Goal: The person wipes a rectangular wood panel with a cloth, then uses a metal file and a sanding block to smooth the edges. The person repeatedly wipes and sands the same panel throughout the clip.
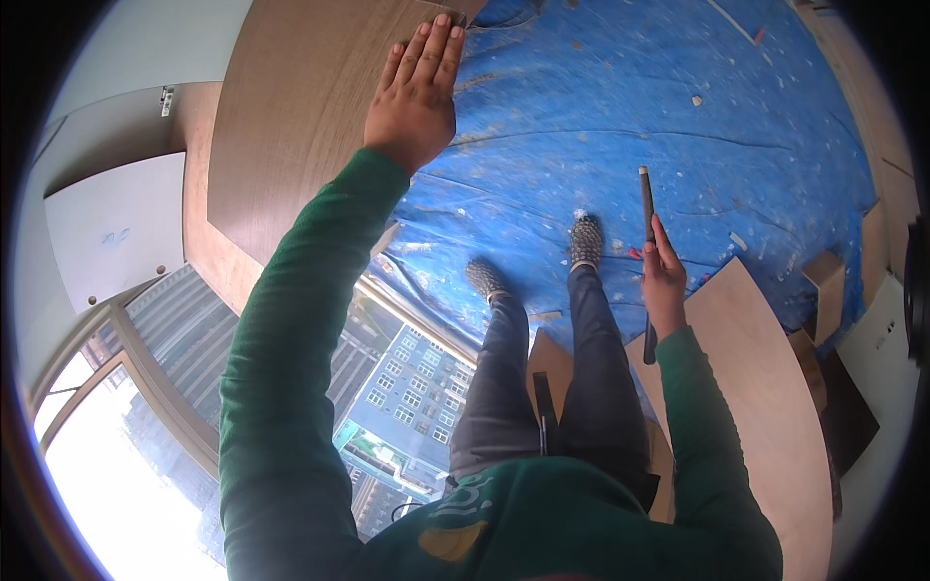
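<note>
My left hand [412, 107] lies with its fingers stretched out on a brown wood-grain panel [281, 116], its fingertips near the panel's far edge, where a small dark patch shows under them. My right hand [663, 271] grips a long, dark, slim rod [646, 194] with a pale tip, held upright in the picture over the blue floor sheet and beside a pale plywood board [746, 407].
Blue sheeting [630, 87] with scattered debris covers the floor around my feet. A white cabinet panel [116, 223] stands at the left, above a large window [87, 455] showing buildings. Loose board offcuts [821, 290] and pale panels [867, 339] lie at the right.
</note>
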{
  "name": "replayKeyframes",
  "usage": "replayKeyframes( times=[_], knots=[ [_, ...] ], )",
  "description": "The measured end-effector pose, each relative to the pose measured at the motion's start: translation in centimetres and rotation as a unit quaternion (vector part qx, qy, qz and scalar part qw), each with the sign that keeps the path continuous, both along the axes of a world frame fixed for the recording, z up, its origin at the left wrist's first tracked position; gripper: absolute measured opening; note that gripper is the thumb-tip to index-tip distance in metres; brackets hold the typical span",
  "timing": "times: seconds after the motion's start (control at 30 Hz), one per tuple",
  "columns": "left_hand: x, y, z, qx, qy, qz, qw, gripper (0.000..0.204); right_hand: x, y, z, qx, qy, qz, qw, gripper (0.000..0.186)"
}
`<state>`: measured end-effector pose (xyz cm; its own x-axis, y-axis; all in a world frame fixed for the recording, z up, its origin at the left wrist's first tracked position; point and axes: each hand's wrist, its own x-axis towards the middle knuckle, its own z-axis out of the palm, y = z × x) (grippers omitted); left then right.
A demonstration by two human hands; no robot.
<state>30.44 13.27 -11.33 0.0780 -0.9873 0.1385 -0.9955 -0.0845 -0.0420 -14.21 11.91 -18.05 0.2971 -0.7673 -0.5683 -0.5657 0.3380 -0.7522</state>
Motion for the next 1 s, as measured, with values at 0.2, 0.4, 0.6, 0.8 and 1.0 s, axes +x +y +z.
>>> replayKeyframes(
  times=[0.2,0.4,0.6,0.8,1.0],
  knots=[
    [-0.9,18.5,2.1,0.092,0.01,0.032,0.995,0.071,0.4,1.0,0.8,0.009,0.002,0.065,0.998,0.05],
    [-1.5,25.1,2.5,0.095,0.04,0.045,0.994,0.068,1.3,1.1,1.5,0.066,-0.007,0.048,0.997,0.052],
    [-1.0,7.6,1.8,0.032,0.022,0.019,0.999,0.07,1.9,1.5,2.3,0.051,0.002,0.065,0.997,0.054],
    [0.4,-2.5,0.6,0.025,-0.007,0.065,0.998,0.067,3.1,3.3,2.7,0.055,-0.012,0.082,0.995,0.054],
    [-2.3,6.5,0.3,-0.011,0.027,0.089,0.996,0.071,3.4,4.1,3.9,0.083,-0.015,0.048,0.995,0.055]
  ],
)
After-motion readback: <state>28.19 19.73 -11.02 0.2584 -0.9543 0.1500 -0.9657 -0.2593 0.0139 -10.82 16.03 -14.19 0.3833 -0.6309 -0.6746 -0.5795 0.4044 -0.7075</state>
